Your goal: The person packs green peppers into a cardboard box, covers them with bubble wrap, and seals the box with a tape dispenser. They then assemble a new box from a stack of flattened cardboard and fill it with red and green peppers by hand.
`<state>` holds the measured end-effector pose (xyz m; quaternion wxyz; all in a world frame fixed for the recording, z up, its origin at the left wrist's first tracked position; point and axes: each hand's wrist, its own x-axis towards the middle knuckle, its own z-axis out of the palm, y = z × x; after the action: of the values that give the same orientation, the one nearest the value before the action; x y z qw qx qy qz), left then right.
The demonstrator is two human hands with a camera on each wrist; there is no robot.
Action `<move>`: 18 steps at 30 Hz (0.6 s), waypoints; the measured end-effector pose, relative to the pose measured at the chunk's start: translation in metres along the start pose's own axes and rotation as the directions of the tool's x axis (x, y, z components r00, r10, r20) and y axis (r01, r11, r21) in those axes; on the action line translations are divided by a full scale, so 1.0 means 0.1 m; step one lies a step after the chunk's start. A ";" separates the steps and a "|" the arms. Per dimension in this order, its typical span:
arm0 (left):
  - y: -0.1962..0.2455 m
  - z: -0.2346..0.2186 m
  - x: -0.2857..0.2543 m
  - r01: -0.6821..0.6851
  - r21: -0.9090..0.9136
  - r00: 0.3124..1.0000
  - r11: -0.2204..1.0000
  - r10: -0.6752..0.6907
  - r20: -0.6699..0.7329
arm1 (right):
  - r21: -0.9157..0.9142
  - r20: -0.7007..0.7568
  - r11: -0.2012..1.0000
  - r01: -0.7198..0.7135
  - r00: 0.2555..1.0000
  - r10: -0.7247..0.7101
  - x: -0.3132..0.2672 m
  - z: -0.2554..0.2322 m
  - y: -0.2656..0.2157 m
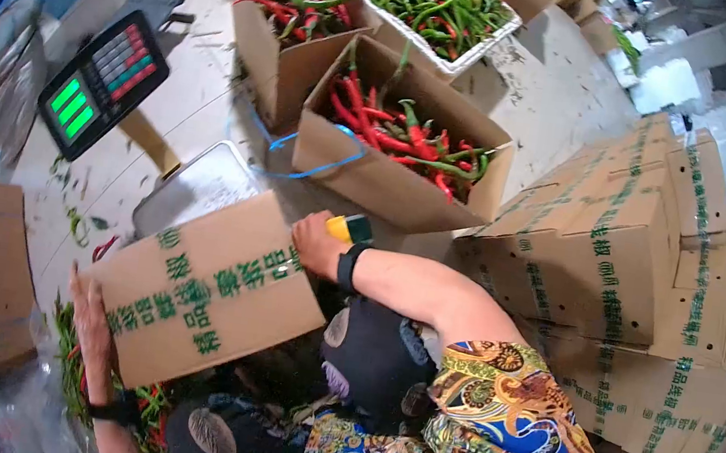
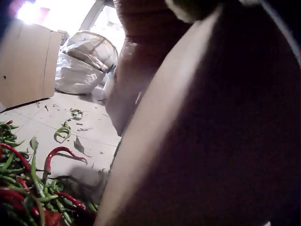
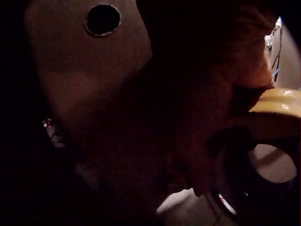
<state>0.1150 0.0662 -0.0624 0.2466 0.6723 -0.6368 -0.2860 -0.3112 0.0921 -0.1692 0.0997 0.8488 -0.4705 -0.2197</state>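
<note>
A cardboard box (image 1: 208, 289) with green printed characters lies in front of the person, its printed face turned up. Along its left end rests the left hand (image 1: 91, 328), fingers extended against the cardboard. At the opposite end the right hand (image 1: 317, 243) grips a yellow and dark tape dispenser (image 1: 349, 228), close beside the box's edge. The right wrist view is dark, showing the dispenser's yellow frame (image 3: 280, 101) and a cardboard panel (image 3: 61, 61) with a round hole. In the left wrist view the box side (image 2: 155, 132) runs beside the hand.
Behind the box stand a scale with a lit display (image 1: 74, 108) and a metal pan (image 1: 214, 172). Open cartons (image 1: 387, 179) hold red chillies; a white foam crate (image 1: 487, 50) holds green ones. Printed boxes (image 1: 597, 257) are stacked at right. Loose chillies (image 2: 37, 188) lie at left.
</note>
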 end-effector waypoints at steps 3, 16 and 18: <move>-0.04 -0.02 -0.02 -0.102 0.168 0.995 0.981 0.104 -0.001 | 0.089 0.107 0.979 0.184 0.975 -0.193 -0.08 -0.22 0.11; 0.19 -0.02 -0.01 0.045 0.051 0.999 0.998 -0.043 -0.031 | 0.230 0.036 0.973 0.024 0.999 -0.033 -0.37 -0.08 0.49; 0.25 0.01 -0.06 0.056 0.016 0.998 0.998 -0.056 -0.014 | 0.392 0.190 0.917 -0.073 0.982 -0.003 -0.71 -0.05 0.74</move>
<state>0.0959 0.0706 -0.0451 0.2372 0.6937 -0.6185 -0.2829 -0.3971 0.1120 -0.1175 -0.1152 0.8185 -0.5275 -0.1963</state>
